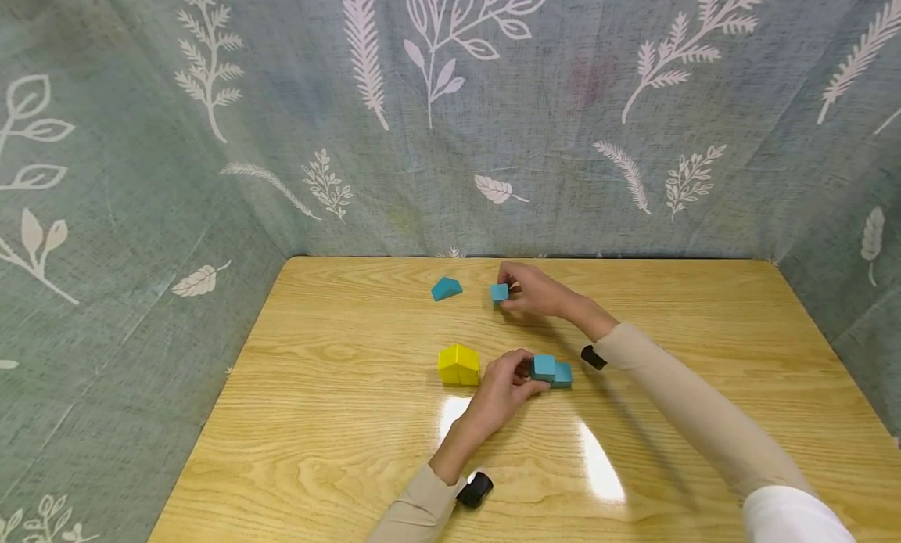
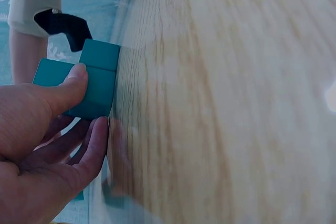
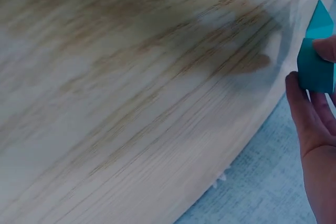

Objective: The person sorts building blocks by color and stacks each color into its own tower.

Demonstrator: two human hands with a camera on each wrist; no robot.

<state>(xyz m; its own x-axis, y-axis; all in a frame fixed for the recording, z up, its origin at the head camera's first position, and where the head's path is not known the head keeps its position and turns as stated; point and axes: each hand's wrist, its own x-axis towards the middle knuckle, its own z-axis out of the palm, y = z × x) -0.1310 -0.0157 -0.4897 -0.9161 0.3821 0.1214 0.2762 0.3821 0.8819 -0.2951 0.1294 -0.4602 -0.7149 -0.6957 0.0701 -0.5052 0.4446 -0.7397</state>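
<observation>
My left hand [image 1: 501, 390] pinches a small group of blue blocks at mid-table, thumb on the near side and fingers around the other. One cube [image 1: 543, 367] of the group sits on top, and a lower block [image 1: 562, 375] juts out to the right. In the left wrist view, the blue blocks [image 2: 94, 93] form a stepped shape against the tabletop. Farther back, my right hand [image 1: 538, 290] grips a single blue cube [image 1: 499, 293] between thumb and fingers. The right wrist view shows that cube [image 3: 315, 69] with a pointed blue block beyond it.
A blue wedge-like block [image 1: 446, 289] lies near the table's back edge, left of the right hand. Yellow blocks [image 1: 458, 365] in a house shape stand left of the left hand. Patterned grey-green cloth [image 1: 450, 175] hangs behind and beside the wooden table [image 1: 317, 449].
</observation>
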